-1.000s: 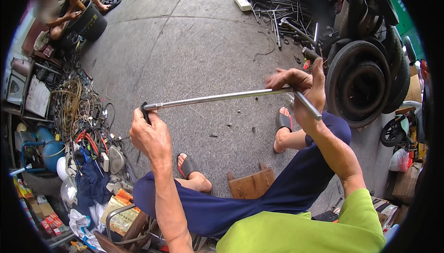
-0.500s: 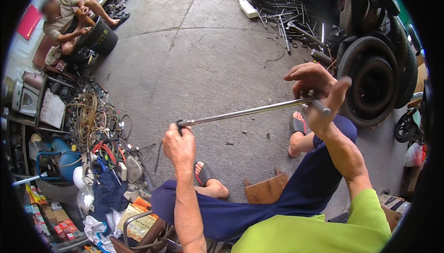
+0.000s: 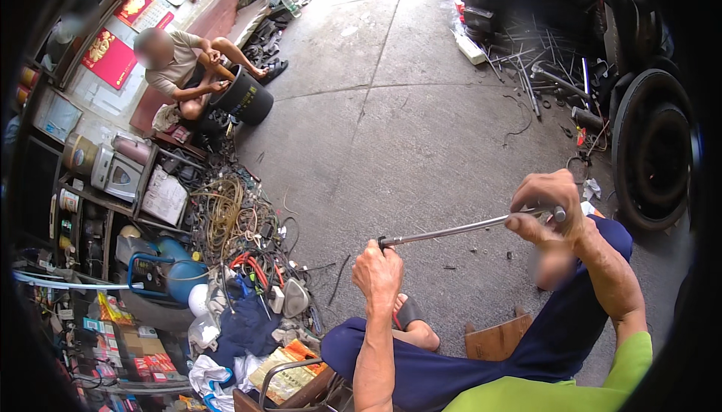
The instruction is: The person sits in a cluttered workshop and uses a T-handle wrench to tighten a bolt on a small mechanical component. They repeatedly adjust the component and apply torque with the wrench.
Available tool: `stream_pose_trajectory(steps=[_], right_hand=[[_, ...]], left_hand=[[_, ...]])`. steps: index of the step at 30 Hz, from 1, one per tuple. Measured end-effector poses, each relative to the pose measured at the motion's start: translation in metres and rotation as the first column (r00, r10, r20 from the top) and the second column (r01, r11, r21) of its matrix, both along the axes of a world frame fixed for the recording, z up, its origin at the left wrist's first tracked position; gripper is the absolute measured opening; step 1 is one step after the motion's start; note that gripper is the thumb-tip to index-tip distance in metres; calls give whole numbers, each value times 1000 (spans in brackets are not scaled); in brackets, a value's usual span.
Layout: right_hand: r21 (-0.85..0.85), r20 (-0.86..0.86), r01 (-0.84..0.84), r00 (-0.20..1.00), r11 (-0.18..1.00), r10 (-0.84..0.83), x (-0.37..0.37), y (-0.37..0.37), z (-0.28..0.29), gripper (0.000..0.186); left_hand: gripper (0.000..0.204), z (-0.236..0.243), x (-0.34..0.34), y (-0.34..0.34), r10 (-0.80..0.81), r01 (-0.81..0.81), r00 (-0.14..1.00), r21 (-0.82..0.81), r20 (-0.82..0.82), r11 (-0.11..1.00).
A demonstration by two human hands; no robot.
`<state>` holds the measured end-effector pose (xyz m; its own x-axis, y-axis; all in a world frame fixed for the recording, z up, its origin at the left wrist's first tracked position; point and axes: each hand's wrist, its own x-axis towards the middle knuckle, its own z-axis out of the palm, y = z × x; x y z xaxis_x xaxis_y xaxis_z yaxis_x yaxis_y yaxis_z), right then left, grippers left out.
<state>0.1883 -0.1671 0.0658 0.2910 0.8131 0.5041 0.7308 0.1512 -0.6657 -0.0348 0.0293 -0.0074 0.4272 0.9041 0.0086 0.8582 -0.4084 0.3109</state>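
A slim, shiny metal rod (image 3: 451, 229) spans the space between my hands, slightly higher at its right end. My left hand (image 3: 378, 270) is closed round the black fitting at its left end. At the other end, my right hand (image 3: 555, 200) curls its fingers over the rod, the thumb below it. A short grey cylindrical end piece sticks out beside that palm. The fingers of my right hand hide part of the rod.
Tangled cables and hoses (image 3: 226, 212) lie left on the concrete floor (image 3: 331, 141). Metal rods (image 3: 530, 85) are heaped far right, near a tyre (image 3: 653, 148). A small wooden stool (image 3: 496, 338) stands between my legs. A seated person (image 3: 177, 66) holds a black bucket (image 3: 248, 97) far left.
My right hand's fingers have gone from spread to curled over the rod's end. My left hand keeps its hold. The view has shifted, so everything appears further right and lower.
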Motion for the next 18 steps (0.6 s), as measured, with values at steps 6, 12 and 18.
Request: stream_pose_trajectory(steps=[6, 12, 18], right_hand=[[-463, -277, -212, 957, 861, 87, -4, -4, 21, 29], [-469, -301, -315, 935, 825, 186, -1, -14, 25, 28], [-355, -409, -321, 898, 878, 162, -8, -13, 12, 33]], left_hand=[[22, 1, -9, 5, 11, -9, 999, 59, -30, 998], [24, -8, -11, 12, -100, 101, 995, 48, -19, 994], [22, 22, -1, 49, -202, 198, 979, 112, 25, 974]])
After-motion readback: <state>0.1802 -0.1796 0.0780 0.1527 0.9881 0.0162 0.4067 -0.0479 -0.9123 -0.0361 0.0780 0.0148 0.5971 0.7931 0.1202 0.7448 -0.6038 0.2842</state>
